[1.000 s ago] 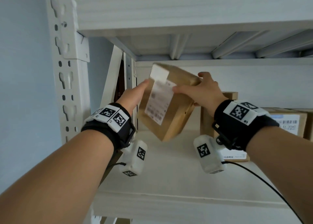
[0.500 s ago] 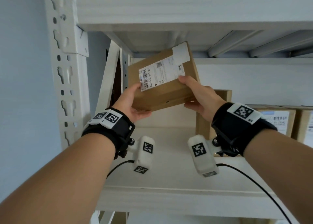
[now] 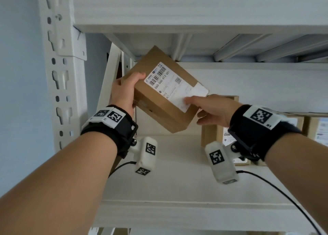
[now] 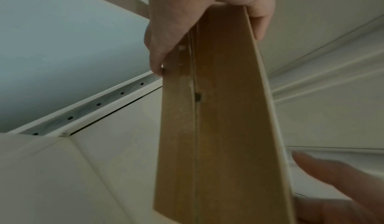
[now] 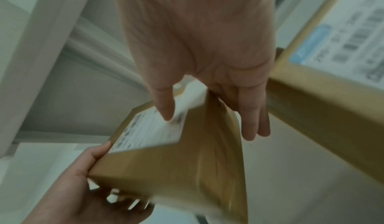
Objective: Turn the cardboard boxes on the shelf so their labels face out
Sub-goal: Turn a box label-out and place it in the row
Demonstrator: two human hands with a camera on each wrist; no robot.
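Observation:
A brown cardboard box [image 3: 159, 108] hangs tilted in the air above the shelf board [image 3: 177, 181]. Its white barcode label [image 3: 170, 85] faces me. My left hand [image 3: 126, 91] grips the box's upper left end, thumb on the front. My right hand [image 3: 200, 108] pinches the lower right corner, thumb on the label and the other fingers behind. The left wrist view shows the box's taped side [image 4: 218, 112] running away from the left hand [image 4: 187, 22]. In the right wrist view the right hand [image 5: 207, 109] holds the box [image 5: 187, 170] from above, and the left hand [image 5: 83, 194] holds its far end.
Two or three more boxes stand on the shelf at the right, one [image 3: 211, 137] behind my right wrist and another [image 3: 317, 131] at the edge, both showing labels. The white upright post [image 3: 62, 75] is at left. The upper shelf [image 3: 177, 9] is close overhead.
The box has been turned clockwise in the air, so its label now slopes down to the right. My left hand moved from under the box to its left end.

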